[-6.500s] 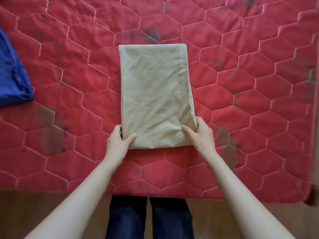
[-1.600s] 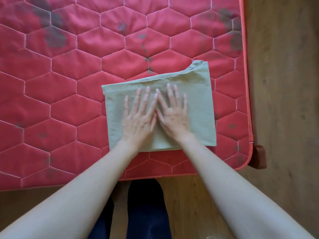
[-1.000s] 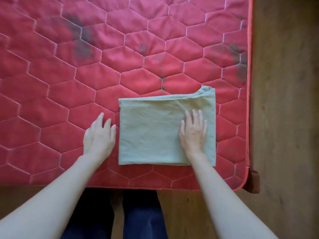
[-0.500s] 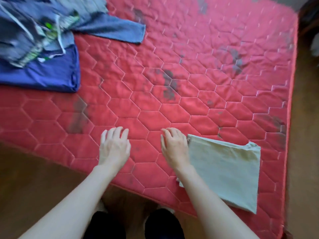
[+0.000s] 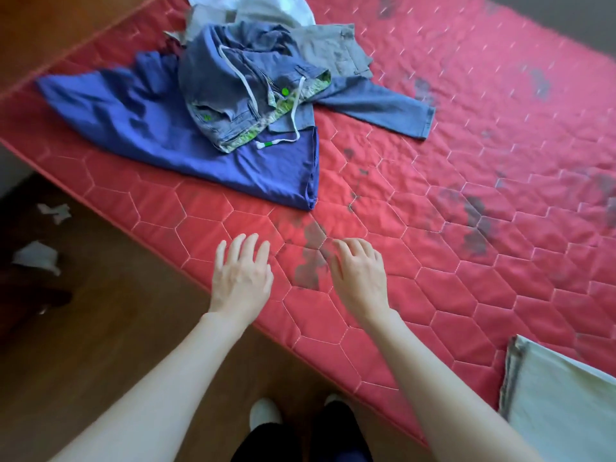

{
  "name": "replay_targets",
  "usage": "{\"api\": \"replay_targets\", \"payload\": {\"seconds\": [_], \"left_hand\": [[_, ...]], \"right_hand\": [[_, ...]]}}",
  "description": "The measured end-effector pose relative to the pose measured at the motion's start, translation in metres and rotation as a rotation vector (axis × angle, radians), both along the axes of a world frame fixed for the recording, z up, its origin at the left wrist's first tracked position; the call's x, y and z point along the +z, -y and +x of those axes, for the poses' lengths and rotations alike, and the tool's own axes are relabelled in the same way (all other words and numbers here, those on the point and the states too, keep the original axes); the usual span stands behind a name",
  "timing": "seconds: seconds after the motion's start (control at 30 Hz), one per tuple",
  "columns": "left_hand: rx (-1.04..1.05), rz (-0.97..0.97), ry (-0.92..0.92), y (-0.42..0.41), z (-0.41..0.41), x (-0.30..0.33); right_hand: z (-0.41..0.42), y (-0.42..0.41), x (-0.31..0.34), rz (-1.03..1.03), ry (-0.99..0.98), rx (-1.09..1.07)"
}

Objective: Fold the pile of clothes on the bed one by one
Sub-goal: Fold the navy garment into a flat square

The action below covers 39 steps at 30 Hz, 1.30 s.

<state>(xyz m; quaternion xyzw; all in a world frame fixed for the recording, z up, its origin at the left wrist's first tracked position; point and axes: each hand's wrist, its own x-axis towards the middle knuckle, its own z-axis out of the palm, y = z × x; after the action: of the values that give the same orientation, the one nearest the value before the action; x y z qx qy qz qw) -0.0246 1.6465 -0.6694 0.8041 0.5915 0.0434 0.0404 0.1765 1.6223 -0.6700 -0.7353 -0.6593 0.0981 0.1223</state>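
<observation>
A pile of unfolded clothes lies at the far left of the red quilted bed [image 5: 466, 281]: a blue shirt [image 5: 140, 128] at the bottom, denim shorts with white drawstrings [image 5: 240, 88] on top, a grey garment [image 5: 333, 51] and a white one [image 5: 276, 8] behind. The folded pale green cloth [image 5: 563, 401] rests at the bed's near right corner. My left hand [image 5: 241, 275] and my right hand [image 5: 358, 275] hover over bare mattress, fingers relaxed, holding nothing, well short of the pile.
The bed's near edge runs diagonally from upper left to lower right over a wooden floor [image 5: 116, 345]. White scraps [image 5: 36, 258] lie on the floor at left. My legs and feet [image 5: 266, 415] stand by the edge.
Both hands have left the folded green cloth and moved left along the bed. The view has swung toward the pile, and the folded cloth now sits at the lower right.
</observation>
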Motion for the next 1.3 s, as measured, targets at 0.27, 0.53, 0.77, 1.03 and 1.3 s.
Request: {"api": "replay_targets", "payload": {"seconds": [0.27, 0.53, 0.77, 1.03, 1.3], "left_hand": [[0.035, 0.004, 0.019, -0.082, -0.035, 0.002], [-0.103, -0.110, -0.117, -0.182, -0.051, -0.054], [-0.213, -0.208, -0.266, -0.237, -0.071, -0.112], [-0.330, 0.116, -0.072, -0.274, -0.091, -0.136], [-0.374, 0.125, 0.118, -0.236, -0.096, -0.122]], "right_hand": [[-0.039, -0.089, -0.002, 0.006, 0.013, 0.044], [-0.039, -0.168, -0.064, -0.153, 0.069, 0.051], [-0.035, -0.197, -0.123, -0.330, 0.184, 0.185], [-0.046, -0.216, -0.147, 0.176, 0.207, 0.111], [-0.045, -0.168, -0.129, 0.173, 0.197, 0.001]]}}
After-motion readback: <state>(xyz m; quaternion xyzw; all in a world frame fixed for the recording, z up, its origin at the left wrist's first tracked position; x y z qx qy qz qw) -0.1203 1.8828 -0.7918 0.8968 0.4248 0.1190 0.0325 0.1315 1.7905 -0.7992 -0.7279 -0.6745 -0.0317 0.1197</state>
